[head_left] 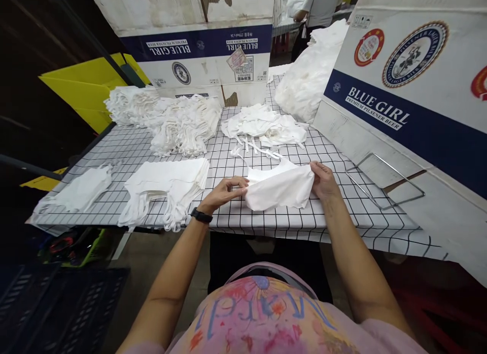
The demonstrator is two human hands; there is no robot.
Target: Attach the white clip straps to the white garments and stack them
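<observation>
A white cloth garment piece with thin straps (279, 189) is stretched between my two hands, just above the front of the checked table (228, 221). My left hand (225, 192), with a dark band at its wrist, pinches the piece's left edge between thumb and fingers. At the upper right corner, my right hand (323, 180) grips the cloth with its fingers closed. Left of my left hand lies a neat stack of similar white pieces (167, 179), straps toward me. Beyond the held piece is a loose heap of white strapped pieces (264, 126).
Bundled white pieces (184, 123) lie at the back left, and a flat white piece (78, 189) at the far left. A cardboard box (198, 60) stands behind; another box (403, 95) leans on the right beside a metal wire frame (384, 181). A person (315, 11) stands beyond.
</observation>
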